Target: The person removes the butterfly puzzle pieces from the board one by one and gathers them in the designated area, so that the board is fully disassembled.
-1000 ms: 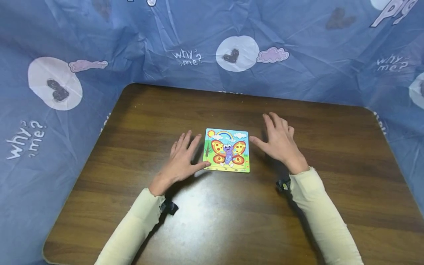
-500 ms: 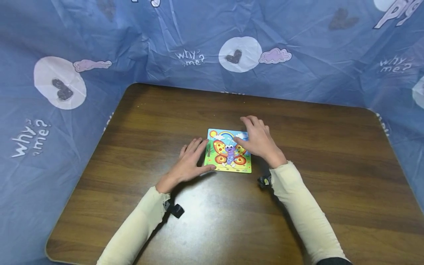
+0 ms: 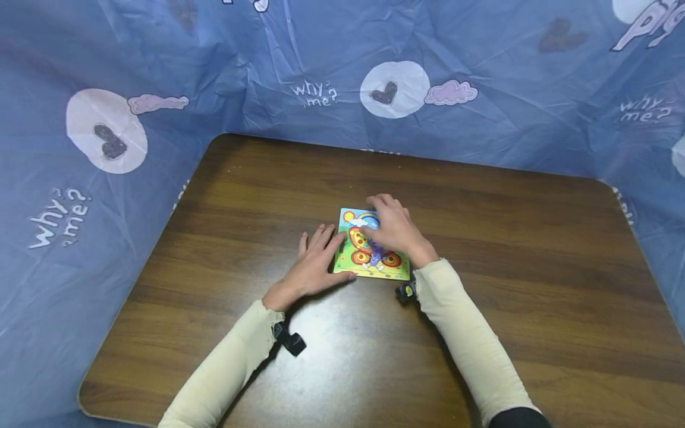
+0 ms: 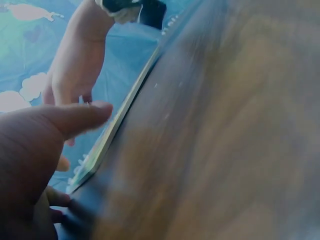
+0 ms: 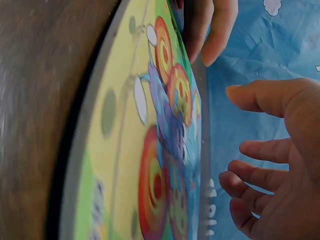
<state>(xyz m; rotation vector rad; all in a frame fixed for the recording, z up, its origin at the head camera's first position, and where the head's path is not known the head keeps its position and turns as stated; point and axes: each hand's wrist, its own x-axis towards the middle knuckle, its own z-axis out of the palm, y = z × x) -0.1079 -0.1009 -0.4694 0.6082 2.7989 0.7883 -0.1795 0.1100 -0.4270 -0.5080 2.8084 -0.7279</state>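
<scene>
A square butterfly picture puzzle [image 3: 361,257] lies flat on the wooden table, its butterfly set in a frame with sun, rainbow and grass. My left hand [image 3: 313,267] is spread along its left side, fingertips right at the edge and thumb by the near left corner. Over the puzzle's upper right hovers my right hand [image 3: 397,229], covering that part in the head view. The right wrist view shows that hand's loosely bent fingers [image 5: 260,147] holding nothing, with a gap above the picture. In the left wrist view the thumb [image 4: 85,117] overlaps the board's thin edge.
The brown table [image 3: 535,267] has rounded corners. Behind it and along its sides hangs a blue printed cloth [image 3: 321,47]. A black wrist camera [image 3: 291,340] sits at the left cuff and another black camera [image 3: 405,292] at the right cuff.
My right hand has moved left from beside the puzzle to above its upper right part. My left hand has shifted slightly right, closer against the left edge. The puzzle stays in place.
</scene>
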